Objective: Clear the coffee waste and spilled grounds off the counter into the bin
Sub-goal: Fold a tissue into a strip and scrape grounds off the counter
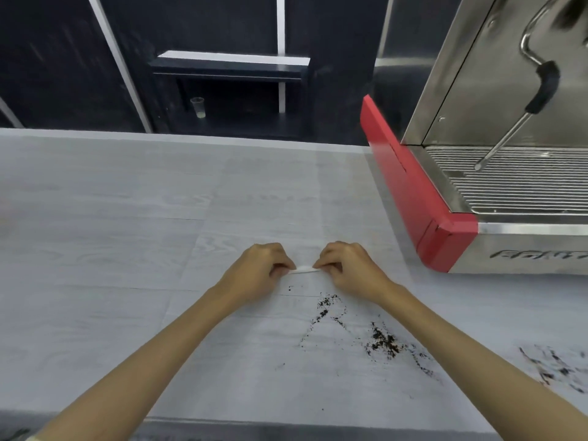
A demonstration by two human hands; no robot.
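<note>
Ends of white strip (pixel 304 270) hidden inside both hands' fingers (pixel 280 265).

On the counter (pixel 127 218), the coffee machine (pixel 496 198) stands at the far right edge; spilled grounds (pixel 383 342) lie toward the near edge, right of middle.

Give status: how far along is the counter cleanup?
Nothing visibly cleared. In hand: left hand and right hand pinch a thin white paper strip between them. Left: dark spilled coffee grounds scattered across the pale wood-grain counter. No bin in view.
</note>
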